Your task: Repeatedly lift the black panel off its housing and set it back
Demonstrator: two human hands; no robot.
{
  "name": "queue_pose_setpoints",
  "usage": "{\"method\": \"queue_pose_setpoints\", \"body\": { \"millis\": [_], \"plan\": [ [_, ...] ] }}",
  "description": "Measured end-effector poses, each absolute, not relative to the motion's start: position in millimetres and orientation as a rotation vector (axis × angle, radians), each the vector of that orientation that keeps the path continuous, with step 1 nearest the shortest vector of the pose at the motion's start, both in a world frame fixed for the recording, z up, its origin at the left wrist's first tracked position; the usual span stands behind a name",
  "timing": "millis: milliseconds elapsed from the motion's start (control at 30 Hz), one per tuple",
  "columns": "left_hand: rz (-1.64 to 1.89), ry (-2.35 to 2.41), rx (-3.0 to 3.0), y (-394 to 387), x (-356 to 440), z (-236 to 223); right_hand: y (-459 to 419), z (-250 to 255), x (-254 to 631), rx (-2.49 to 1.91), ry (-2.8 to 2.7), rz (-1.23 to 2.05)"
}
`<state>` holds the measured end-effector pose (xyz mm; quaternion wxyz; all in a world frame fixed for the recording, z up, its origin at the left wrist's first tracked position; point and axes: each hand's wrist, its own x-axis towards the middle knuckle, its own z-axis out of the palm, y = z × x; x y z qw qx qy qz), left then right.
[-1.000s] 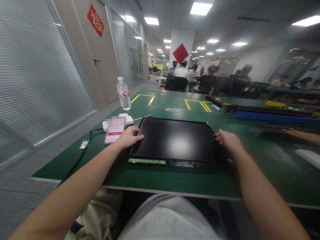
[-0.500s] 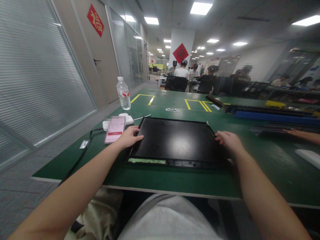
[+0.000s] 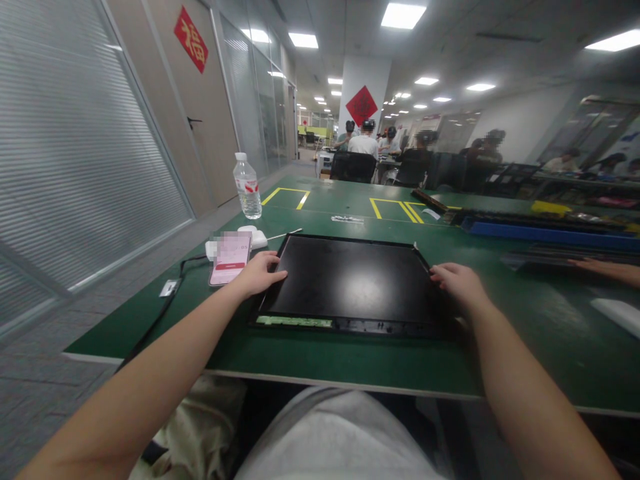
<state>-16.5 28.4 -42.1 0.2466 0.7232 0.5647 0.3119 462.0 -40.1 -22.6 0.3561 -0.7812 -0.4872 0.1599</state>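
A black LCD screen panel (image 3: 345,280) lies flat on the green table, glossy side up, with a green circuit strip (image 3: 294,322) along its near edge. My left hand (image 3: 261,273) grips the panel's left edge, the thumb resting on top and the fingers bent at the rim. At the right edge, the fingers of my right hand (image 3: 457,283) are curled closed against the frame; their tips are partly hidden. Beside my left hand lies a phone (image 3: 230,260) with a pink display.
A water bottle (image 3: 247,187) stands at the back left, near a white device (image 3: 255,237) and a black cable (image 3: 155,313). Blue-edged long parts (image 3: 545,230) lie at the right. Another person's hand (image 3: 603,268) reaches in there. The table (image 3: 350,360) ends just before my lap.
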Motion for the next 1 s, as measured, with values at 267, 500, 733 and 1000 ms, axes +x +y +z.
{"method": "queue_pose_setpoints", "body": {
  "millis": [267, 500, 733, 1000],
  "plan": [
    [0.837, 1.546, 1.998, 29.6, -16.8, -43.6, -41.0, -21.9, 460.6, -2.021, -1.264, 0.399],
    [0.832, 1.58, 2.02, 29.4, -16.6, -43.6, -42.1, -20.7, 459.5, -2.048, -1.31, 0.354],
    [0.862, 1.497, 2.123, 25.7, -14.6, -41.7, -40.1, -24.9, 462.8, -2.066, -1.365, 0.278],
    [0.662, 1.234, 2.376, 13.3, -20.4, -23.0, -41.0, -24.4, 456.7, -2.043, -1.462, 0.167]
  ]
}}
